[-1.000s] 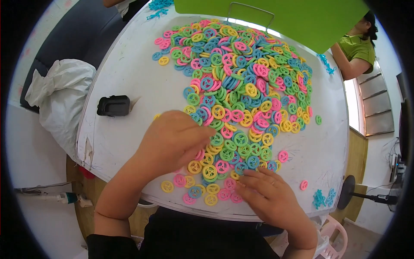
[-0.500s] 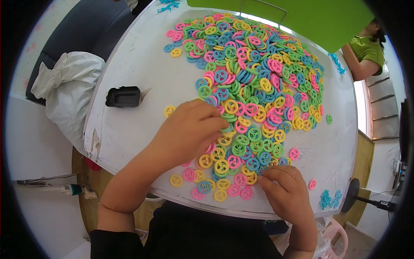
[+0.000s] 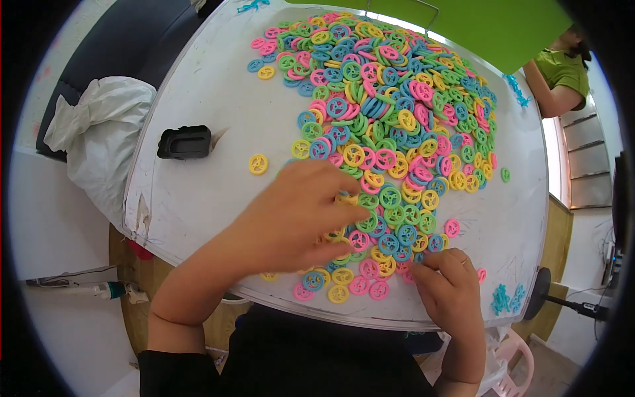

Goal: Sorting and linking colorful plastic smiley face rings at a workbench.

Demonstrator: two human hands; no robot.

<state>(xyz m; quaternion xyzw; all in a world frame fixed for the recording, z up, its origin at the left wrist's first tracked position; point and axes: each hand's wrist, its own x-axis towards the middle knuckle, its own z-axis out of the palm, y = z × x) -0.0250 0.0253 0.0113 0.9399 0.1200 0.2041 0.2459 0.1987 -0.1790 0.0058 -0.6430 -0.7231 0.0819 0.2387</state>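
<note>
A big heap of small plastic wheels (image 3: 390,109) in pink, yellow, green and blue covers the middle of the white table (image 3: 218,86). Over the heap's near-left part, my left hand (image 3: 301,215) has its fingers apart, slightly blurred, with nothing visible in them; it hides some of the wheels beneath. At the near-right edge of the heap, my right hand (image 3: 453,284) is closed, thumb and fingertips together. A pink wheel (image 3: 405,267) lies right by these fingertips, and what they hold, if anything, is hidden. One yellow wheel (image 3: 258,164) lies alone left of the heap.
A black plastic tray (image 3: 184,143) is on the table's left side. Blue plastic pieces (image 3: 501,299) lie at the near-right corner. A white sack (image 3: 106,139) stands beyond the left edge. A green panel (image 3: 476,30) borders the far side, and a person (image 3: 561,76) is at the far right.
My left hand has moved slightly nearer and its fingers have spread; the wheel at its fingertips no longer shows there. My right hand has shifted slightly right.
</note>
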